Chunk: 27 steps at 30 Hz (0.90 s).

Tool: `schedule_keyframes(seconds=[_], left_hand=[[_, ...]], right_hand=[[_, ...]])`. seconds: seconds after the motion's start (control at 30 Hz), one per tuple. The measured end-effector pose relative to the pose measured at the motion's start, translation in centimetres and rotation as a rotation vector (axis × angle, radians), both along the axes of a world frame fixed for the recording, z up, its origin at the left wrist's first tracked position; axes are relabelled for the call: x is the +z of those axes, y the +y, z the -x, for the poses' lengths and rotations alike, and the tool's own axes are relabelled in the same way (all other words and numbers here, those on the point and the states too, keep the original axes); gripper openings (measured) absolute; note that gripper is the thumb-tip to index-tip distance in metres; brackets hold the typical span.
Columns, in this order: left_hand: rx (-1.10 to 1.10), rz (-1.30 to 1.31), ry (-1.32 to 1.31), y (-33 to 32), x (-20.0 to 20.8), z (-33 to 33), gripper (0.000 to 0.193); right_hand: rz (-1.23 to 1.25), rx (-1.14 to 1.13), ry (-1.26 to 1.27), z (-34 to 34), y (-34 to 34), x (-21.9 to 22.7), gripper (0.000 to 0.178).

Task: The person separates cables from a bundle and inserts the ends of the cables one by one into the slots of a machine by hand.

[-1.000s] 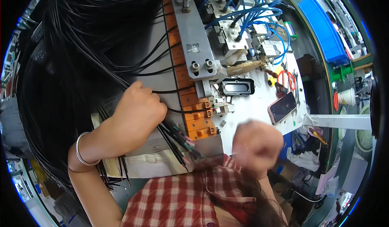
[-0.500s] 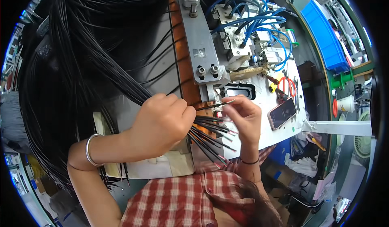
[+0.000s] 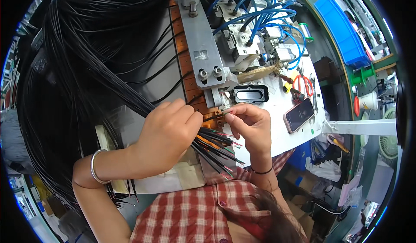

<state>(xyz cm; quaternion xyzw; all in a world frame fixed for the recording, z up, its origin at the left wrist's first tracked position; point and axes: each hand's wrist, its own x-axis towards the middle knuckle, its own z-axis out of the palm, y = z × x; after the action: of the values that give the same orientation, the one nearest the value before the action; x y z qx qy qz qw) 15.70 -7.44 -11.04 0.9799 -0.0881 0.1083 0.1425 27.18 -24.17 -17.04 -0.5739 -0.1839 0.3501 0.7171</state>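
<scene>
A bundle of black cables (image 3: 130, 96) runs down from the upper left into my left hand (image 3: 169, 128), which is closed around it. Past that fist the loose ends (image 3: 214, 145) fan out, stripped to thin red, green and dark wires. With thumb and forefinger, my right hand (image 3: 252, 128) pinches the tip of a single black cable (image 3: 212, 118) drawn apart from the rest. This cable lies at the near end of an orange block strip (image 3: 186, 67), just below a grey metal bar (image 3: 200, 48). Other cables rest across the strip farther up. My fingers cover the exact tip.
Metal valve blocks (image 3: 242, 39) with blue air hoses (image 3: 271, 19) stand right of the bar. On the white tabletop lie a black-rimmed rectangular part (image 3: 250, 94), a phone (image 3: 299, 115) and red-handled scissors (image 3: 305, 86). A blue bin (image 3: 342, 28) sits at the far right.
The right hand has brought the cable tip left and slightly down, onto the orange block's near end. The left fist keeps its hold on the bundle. The whole view has shifted slightly.
</scene>
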Motion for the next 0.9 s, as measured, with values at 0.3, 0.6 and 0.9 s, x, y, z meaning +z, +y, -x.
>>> schedule_keyframes(seconds=[0.3,0.6,0.9], left_hand=[[-0.008,0.009,0.012,-0.1,0.1,0.0,0.019],[-0.075,0.036,-0.046,-0.2,-0.6,-0.1,0.018],[-0.012,-0.007,0.014,-0.3,-0.4,0.2,0.015]], right_hand=[[-0.017,0.082,-0.004,-0.2,-0.4,0.4,0.003],[0.071,0.047,-0.163,-0.6,0.0,-1.0,0.008],[0.062,0.329,0.210,-2.0,-0.3,-1.2,0.010]])
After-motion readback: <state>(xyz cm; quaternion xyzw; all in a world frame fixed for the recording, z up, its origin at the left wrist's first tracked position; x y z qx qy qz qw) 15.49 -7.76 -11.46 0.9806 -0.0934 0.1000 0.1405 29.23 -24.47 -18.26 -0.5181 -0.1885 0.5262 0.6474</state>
